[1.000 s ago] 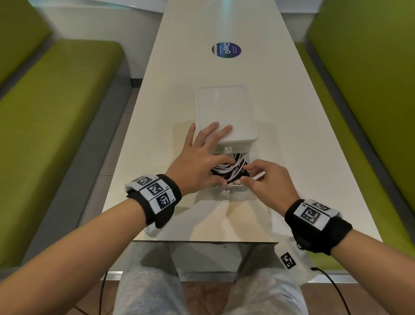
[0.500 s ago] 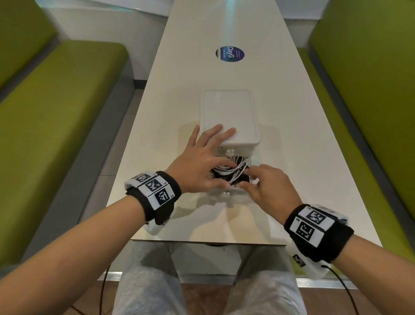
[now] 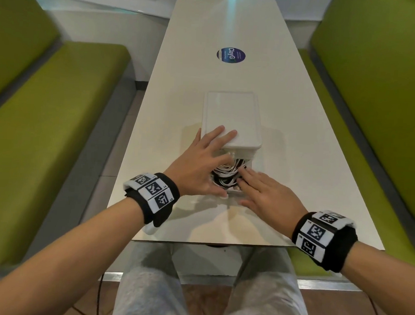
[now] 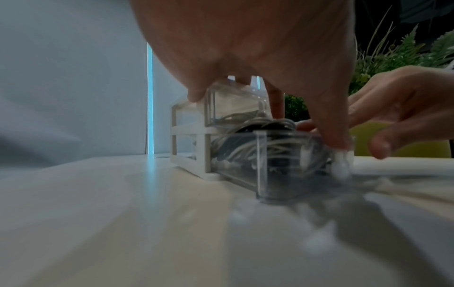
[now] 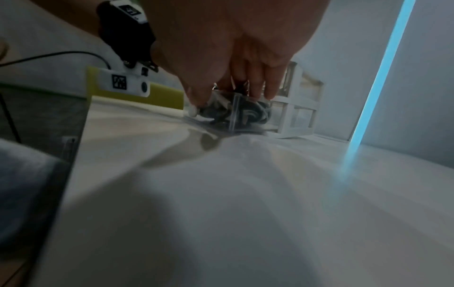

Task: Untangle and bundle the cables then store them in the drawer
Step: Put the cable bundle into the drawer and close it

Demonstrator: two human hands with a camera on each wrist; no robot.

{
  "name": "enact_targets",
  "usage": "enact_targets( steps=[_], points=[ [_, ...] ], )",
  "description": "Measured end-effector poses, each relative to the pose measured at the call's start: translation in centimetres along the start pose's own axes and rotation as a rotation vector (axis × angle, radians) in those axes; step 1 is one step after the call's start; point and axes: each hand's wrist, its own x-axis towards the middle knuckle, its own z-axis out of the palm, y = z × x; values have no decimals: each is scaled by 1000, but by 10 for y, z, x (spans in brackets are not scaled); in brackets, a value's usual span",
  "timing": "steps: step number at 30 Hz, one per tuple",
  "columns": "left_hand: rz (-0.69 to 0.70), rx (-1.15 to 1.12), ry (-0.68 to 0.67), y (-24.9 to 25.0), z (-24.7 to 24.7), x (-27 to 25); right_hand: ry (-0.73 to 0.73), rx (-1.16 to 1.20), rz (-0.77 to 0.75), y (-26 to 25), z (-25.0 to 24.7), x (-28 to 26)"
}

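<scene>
A small white drawer unit [image 3: 232, 118] stands on the white table [image 3: 181, 84]. Its clear lower drawer [image 4: 277, 165] is pulled out toward me and holds coiled black and white cables [image 3: 226, 176]. My left hand [image 3: 199, 166] lies with straight fingers on the unit's top front corner, and its thumb reaches down to the drawer's front by a white knob [image 4: 340, 165]. Straight fingers of my right hand [image 3: 266, 195] press on the cables at the drawer's right side. In the right wrist view the same drawer [image 5: 236, 114] shows under those fingers.
A round blue sticker [image 3: 230, 55] marks the table farther back. Green benches [image 3: 48, 126] run along both sides. The table's near edge [image 3: 221, 243] lies just above my knees. A thin black wire [image 5: 61, 54] trails from the wrist camera.
My right hand has stopped pinching at the drawer's front and now lies with straightened fingers over the cables. The left hand has stayed on the unit. My head view has shifted slightly.
</scene>
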Motion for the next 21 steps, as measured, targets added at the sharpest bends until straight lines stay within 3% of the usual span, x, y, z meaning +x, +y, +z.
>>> enact_targets(
  steps=[10, 18, 21],
  points=[
    [72, -31, 26, -2, 3, 0, -159, -122, -42, 1, 12, 2],
    [15, -8, 41, 1, 4, 2, -251, -117, -60, 18, -5, 20],
    [-9, -7, 48, 4, 2, 1, -168, -55, -8, 23, -19, 28]
  ],
)
